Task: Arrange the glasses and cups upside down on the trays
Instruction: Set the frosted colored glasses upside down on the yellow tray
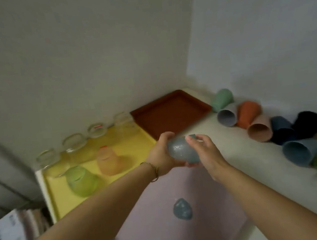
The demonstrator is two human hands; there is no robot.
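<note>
**Q:** Above the desk (246, 161), what are the hands doing?

**R:** Both hold one blue-grey glass (180, 150) in the air, over the gap between the yellow tray (129, 144) and the lilac tray (153, 208). The left hand (161, 154) cups its side, its grip clamped on the glass. The right hand (203, 146) pinches what looks like the rim, probably to turn it mouth-down.

**Q:** Where do the others stand?

**R:** On the yellow tray: clear glasses (74, 142) along the far edge, with a green glass (80, 181) and an orange glass (107, 160) nearer, apparently inverted. One blue glass (182, 209) sits on the lilac tray. The brown tray (170, 112) is bare. Coloured cups (258, 129) lie on their sides at the right, likely waiting their turn.
</note>
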